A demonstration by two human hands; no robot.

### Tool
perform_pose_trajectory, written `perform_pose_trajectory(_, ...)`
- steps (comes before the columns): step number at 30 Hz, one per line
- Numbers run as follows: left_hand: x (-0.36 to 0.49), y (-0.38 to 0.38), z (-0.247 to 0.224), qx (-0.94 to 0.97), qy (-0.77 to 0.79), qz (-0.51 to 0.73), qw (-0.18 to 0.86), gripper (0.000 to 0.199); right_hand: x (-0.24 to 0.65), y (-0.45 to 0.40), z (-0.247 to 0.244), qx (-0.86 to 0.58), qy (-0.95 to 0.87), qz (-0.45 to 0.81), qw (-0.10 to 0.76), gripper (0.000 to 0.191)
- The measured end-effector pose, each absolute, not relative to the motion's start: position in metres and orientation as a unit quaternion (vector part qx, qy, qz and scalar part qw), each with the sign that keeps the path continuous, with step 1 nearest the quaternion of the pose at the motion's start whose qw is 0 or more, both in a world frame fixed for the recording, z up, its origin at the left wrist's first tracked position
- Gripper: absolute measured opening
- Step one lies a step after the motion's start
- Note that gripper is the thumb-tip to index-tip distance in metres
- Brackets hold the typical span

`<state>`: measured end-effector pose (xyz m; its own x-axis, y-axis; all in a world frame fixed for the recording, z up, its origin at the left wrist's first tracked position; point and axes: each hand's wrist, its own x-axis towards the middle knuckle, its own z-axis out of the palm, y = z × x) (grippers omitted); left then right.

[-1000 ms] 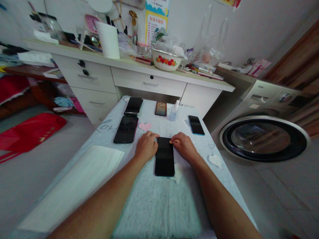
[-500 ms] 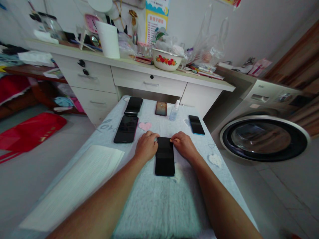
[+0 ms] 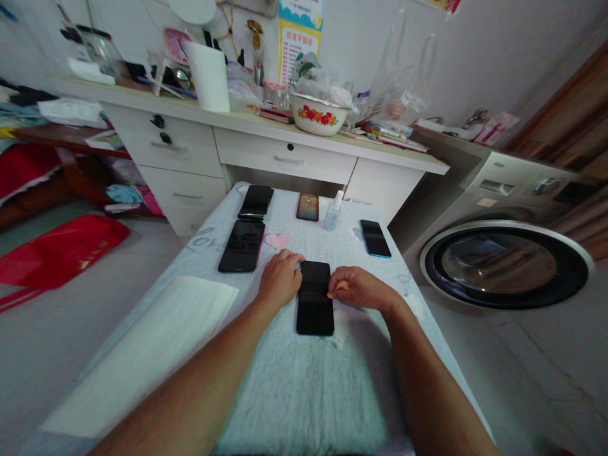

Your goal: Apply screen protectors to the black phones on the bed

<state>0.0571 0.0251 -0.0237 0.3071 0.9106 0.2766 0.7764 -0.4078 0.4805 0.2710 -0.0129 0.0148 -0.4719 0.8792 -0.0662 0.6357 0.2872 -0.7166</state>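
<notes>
A black smartphone (image 3: pixel 315 304) lies flat, screen up, on the cloth-covered table. My left hand (image 3: pixel 281 277) is closed at its upper left side, thumb against the edge, steadying it. At the right edge, about mid-height, my right hand (image 3: pixel 356 288) is closed in a pinch. A small orange-tan tip shows between those fingers and touches the phone's side; I cannot make out what it is. Beyond my left hand lies another dark phone (image 3: pixel 242 246) with a pink-red edge.
Farther back are a stack of dark phones (image 3: pixel 256 201), a brownish phone (image 3: pixel 308 207) and a clear spray bottle (image 3: pixel 333 212). A blue-edged phone (image 3: pixel 375 238) lies right. A white sheet (image 3: pixel 147 354) covers the left side. A desk (image 3: pixel 285 158) and washing machine (image 3: pixel 498 190) stand beyond.
My right hand has slid down the phone's right edge, from near the top corner to about the middle, and its wrist has turned outward. My left hand and the phone have stayed in place.
</notes>
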Motion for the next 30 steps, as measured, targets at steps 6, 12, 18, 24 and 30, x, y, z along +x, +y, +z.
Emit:
perform_pose_trajectory(6, 0.057, 0.025, -0.023, 0.799, 0.527, 0.259, 0.13, 0.035, 0.267, -0.011, 0.011, -0.517, -0.769, 0.31, 0.214, 0.009)
perform_pose_trajectory(12, 0.057, 0.025, -0.022, 0.799, 0.53, 0.253, 0.131, 0.035, 0.254, -0.005, 0.006, -0.559, -0.764, 0.177, 0.268, 0.009)
perform_pose_trajectory(18, 0.057, 0.023, -0.021, 0.797, 0.534, 0.251, 0.13, 0.035, 0.245, 0.002, 0.003, -0.603, -0.746, 0.114, 0.258, 0.012)
perform_pose_trajectory(24, 0.057, 0.023, -0.019, 0.796, 0.538, 0.244, 0.128, 0.035, 0.236, 0.013, 0.011, -0.627, -0.756, 0.082, 0.17, 0.014)
perform_pose_trajectory(30, 0.057, 0.023, -0.02, 0.799, 0.536, 0.243, 0.125, 0.034, 0.224, 0.022, 0.016, -0.63, -0.766, 0.061, 0.113, 0.016)
